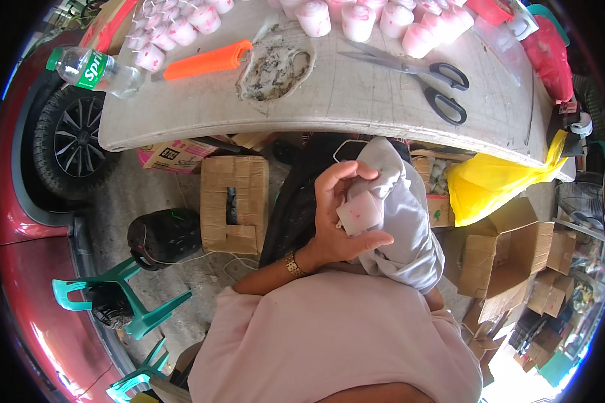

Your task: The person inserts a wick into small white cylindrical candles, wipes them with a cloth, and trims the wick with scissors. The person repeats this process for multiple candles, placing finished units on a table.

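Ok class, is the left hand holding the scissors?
No: the scissors lie on the table, while the left hand cups a pinkish candle.

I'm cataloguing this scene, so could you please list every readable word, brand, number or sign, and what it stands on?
Clear bottle: large white lettering on its green label; wording not copied here.
Pink carton: dark printed characters; not copied here.
Any print toward the picture's right edge: too small or blurred to read.

White lettering on green bottle label (91,71), print on pink carton (173,157)
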`<control>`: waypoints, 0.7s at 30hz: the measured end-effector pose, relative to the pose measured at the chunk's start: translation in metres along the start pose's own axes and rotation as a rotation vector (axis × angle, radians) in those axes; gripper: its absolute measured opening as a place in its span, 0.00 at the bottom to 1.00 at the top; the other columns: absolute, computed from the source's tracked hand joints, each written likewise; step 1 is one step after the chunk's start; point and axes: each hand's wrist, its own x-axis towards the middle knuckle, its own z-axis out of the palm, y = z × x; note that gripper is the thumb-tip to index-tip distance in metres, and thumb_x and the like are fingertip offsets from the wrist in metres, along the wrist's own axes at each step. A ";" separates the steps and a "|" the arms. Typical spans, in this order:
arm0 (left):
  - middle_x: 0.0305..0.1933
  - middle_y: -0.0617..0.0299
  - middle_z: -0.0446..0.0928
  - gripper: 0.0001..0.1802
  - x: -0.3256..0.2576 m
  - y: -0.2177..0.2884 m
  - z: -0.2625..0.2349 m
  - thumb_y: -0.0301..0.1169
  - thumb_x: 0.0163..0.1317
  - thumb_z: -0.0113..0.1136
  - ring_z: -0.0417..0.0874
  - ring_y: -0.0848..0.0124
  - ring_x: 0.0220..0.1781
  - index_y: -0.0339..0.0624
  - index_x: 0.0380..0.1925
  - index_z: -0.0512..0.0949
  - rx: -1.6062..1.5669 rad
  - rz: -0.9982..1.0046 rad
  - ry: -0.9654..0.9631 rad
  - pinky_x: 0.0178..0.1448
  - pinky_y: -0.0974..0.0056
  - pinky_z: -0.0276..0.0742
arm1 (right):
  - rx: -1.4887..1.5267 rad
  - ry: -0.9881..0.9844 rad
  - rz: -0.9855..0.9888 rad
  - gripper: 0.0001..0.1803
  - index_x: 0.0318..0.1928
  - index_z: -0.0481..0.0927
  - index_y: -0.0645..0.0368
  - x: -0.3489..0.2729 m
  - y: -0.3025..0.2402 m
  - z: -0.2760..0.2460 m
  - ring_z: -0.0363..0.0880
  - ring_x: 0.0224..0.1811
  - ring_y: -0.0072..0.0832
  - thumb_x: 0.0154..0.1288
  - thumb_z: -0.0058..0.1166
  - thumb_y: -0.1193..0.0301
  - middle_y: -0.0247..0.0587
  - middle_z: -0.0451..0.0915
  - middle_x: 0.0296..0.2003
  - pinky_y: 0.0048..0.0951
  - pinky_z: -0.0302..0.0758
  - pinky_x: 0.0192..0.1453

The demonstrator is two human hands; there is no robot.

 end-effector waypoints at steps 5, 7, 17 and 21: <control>0.57 0.51 0.71 0.46 -0.001 0.003 0.008 0.25 0.46 0.75 0.71 0.59 0.62 0.43 0.65 0.59 -0.071 -0.053 0.042 0.72 0.51 0.54 | -0.004 0.001 0.007 0.04 0.33 0.80 0.58 -0.002 0.003 0.000 0.80 0.36 0.32 0.57 0.55 0.73 0.43 0.80 0.35 0.33 0.75 0.40; 0.53 0.52 0.74 0.40 0.006 0.006 0.000 0.23 0.47 0.72 0.73 0.58 0.61 0.42 0.62 0.64 0.230 0.023 -0.078 0.71 0.51 0.56 | -0.006 0.001 0.011 0.04 0.33 0.80 0.58 0.000 0.005 0.001 0.80 0.36 0.32 0.57 0.55 0.73 0.43 0.80 0.35 0.33 0.75 0.40; 0.44 0.53 0.78 0.28 0.015 0.016 0.003 0.36 0.61 0.68 0.77 0.70 0.50 0.47 0.55 0.63 -0.552 -0.503 0.451 0.60 0.64 0.70 | -0.012 -0.016 0.004 0.04 0.33 0.80 0.58 -0.024 -0.006 -0.006 0.80 0.37 0.32 0.56 0.55 0.73 0.42 0.80 0.35 0.33 0.74 0.41; 0.41 0.58 0.78 0.37 0.023 0.023 0.008 0.22 0.62 0.65 0.77 0.78 0.38 0.48 0.65 0.54 -0.543 -0.404 0.354 0.46 0.74 0.75 | -0.032 -0.008 -0.004 0.04 0.33 0.80 0.58 -0.019 0.000 -0.006 0.80 0.37 0.32 0.56 0.55 0.73 0.42 0.80 0.36 0.33 0.74 0.41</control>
